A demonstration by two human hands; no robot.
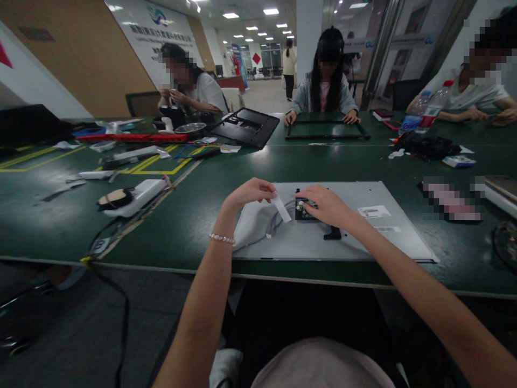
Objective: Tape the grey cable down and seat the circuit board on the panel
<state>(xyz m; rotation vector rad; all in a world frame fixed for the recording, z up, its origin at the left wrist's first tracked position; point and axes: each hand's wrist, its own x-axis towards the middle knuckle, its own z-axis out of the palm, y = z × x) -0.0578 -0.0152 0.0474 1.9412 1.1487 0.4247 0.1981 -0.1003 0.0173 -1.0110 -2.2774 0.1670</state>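
Observation:
A flat grey metal panel (pixel 363 231) lies on the green table in front of me. My left hand (pixel 248 194) is closed in a pinch on a white flat ribbon strip (pixel 281 209) that hangs above the panel's left part. My right hand (pixel 325 205) rests on a small dark circuit board (pixel 304 211) mounted on the panel, fingers curled over it. Thin bluish wires (pixel 274 222) run from the board across the panel. A small black bracket (pixel 333 234) sits just below my right hand.
A white electric screwdriver (pixel 133 196) with cable lies to the left. Across the table, other people work at a black frame (pixel 327 131) and a black back cover (pixel 246 126). Water bottles (pixel 424 113) stand at the right. A blurred object (pixel 450 200) lies right of the panel.

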